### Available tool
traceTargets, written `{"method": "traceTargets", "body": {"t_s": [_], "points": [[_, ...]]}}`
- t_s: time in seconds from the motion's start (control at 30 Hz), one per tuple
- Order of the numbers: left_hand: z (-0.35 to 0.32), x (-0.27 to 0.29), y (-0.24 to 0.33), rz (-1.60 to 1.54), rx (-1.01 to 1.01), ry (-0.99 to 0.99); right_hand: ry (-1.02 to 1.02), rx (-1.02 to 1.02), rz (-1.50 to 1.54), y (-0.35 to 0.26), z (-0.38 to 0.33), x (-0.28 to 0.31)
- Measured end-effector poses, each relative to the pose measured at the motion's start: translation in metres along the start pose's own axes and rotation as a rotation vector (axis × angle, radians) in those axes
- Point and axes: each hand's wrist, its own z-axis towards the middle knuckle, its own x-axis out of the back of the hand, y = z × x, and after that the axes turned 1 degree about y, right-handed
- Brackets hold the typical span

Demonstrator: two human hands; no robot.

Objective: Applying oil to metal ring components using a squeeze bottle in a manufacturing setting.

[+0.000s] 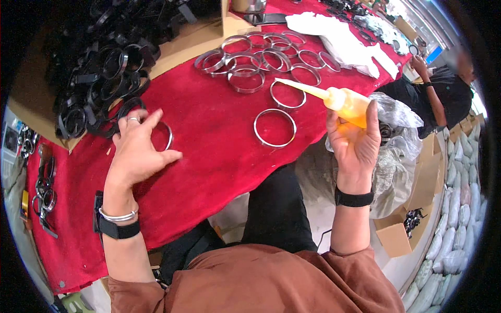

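Amber squeeze bottle with a long tapered nozzle (342, 102) sits in the right hand (355, 141), fingers wrapped round its body, tip slanted over a bare steel ring (287, 94) on the red cloth-covered table (219, 151). Left hand (134, 151) lies loosely open, fingertips on another thin metal ring (166, 134), pinning it flat. Risks, my read: any squeeze now drips on the cloth instead of a ring; the pinned ring could skate under light pressure. Cardboard tray (31, 117) at far left holds a heap of black clamp-like rings (104, 68). Loose cluster of steel rings (261, 57) lies beyond.
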Motion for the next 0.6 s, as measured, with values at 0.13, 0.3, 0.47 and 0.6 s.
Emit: {"method": "traceTargets", "body": {"t_s": [0.13,0.3,0.47,0.6], "points": [[0.023,0.0,0.092,-0.254,-0.206,0.025,0.011,0.054,-0.056,-0.022,-0.006,0.007],[0.037,-0.036,0.154,-0.149,-0.233,-0.174,-0.027,-0.004,-0.06,-0.026,-0.013,0.011],[0.041,-0.043,0.144,-0.191,-0.267,-0.095,-0.004,0.009,-0.072,-0.037,-0.018,0.019],[0.042,-0.044,0.133,-0.253,-0.214,-0.152,0.017,0.022,-0.04,-0.035,-0.016,0.026]]}}
